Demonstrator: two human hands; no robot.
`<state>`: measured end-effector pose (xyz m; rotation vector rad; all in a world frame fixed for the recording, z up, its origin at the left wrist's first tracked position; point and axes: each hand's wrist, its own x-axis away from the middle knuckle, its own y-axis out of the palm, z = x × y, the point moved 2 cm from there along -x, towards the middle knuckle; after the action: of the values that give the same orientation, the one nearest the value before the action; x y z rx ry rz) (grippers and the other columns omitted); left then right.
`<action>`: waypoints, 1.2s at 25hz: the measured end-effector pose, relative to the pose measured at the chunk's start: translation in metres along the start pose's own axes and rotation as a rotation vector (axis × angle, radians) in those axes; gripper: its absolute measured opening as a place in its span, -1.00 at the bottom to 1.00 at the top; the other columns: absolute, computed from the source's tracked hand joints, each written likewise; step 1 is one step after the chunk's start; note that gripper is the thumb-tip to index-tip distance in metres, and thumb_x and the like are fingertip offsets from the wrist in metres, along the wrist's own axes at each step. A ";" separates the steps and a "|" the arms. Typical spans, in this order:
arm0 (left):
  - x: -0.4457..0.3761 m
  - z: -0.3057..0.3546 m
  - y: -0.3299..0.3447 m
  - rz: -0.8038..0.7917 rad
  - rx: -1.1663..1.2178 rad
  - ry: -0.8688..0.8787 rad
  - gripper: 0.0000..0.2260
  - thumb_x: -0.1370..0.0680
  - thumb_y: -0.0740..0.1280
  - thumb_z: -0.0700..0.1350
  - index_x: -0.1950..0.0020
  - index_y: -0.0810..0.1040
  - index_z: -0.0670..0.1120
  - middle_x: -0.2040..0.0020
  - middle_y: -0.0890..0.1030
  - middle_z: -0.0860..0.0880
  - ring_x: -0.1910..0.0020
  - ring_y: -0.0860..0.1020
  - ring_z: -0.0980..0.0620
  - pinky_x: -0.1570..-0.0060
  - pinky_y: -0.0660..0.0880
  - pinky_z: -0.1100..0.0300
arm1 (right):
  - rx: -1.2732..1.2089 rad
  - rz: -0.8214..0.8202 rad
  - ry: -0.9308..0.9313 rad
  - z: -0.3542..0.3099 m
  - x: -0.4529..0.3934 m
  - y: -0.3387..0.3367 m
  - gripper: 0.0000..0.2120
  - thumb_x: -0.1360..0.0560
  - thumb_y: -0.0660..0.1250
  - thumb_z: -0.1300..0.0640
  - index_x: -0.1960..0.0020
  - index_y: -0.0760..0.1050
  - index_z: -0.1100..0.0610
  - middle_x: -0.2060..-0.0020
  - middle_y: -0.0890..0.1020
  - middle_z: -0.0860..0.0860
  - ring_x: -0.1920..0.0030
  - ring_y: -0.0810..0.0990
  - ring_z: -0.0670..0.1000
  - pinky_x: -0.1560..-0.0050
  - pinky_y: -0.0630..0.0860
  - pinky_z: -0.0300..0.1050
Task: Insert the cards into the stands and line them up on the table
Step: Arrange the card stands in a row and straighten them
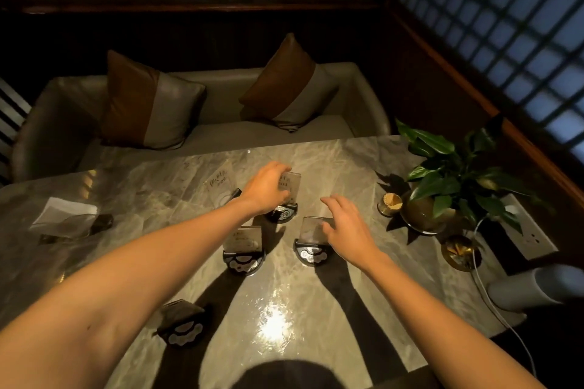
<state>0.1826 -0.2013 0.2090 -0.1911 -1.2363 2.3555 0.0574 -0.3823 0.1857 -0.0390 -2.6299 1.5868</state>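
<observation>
Gripping the far card [289, 188], left hand [265, 189]; right hand [346, 227] spread loose beside near card [311, 229].

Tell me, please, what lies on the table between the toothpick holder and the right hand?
In the head view, only bare marble table shows between the toothpick holder and the right hand; nothing stands there.

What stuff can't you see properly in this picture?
- Head view: the left hand covers most of the far card.
- The near-left card is too dark to read.
- The white object is cut off by the right edge.
</observation>
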 end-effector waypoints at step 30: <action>-0.049 0.112 -0.012 0.119 -0.146 -0.079 -0.69 -0.60 0.31 -0.25 -0.33 0.58 -0.05 -0.22 0.61 -0.08 -0.21 0.59 -0.05 -0.18 0.56 -0.02 | 0.074 -0.090 -0.164 0.088 -0.116 -0.150 -0.73 -0.61 0.26 0.17 -0.28 0.53 -0.03 -0.15 0.69 0.00 -0.13 0.66 0.04 -0.07 0.64 0.07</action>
<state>0.1927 -0.3015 0.2797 -0.2262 -1.4733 2.3937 0.1686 -0.5367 0.2725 0.2193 -2.6445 1.7241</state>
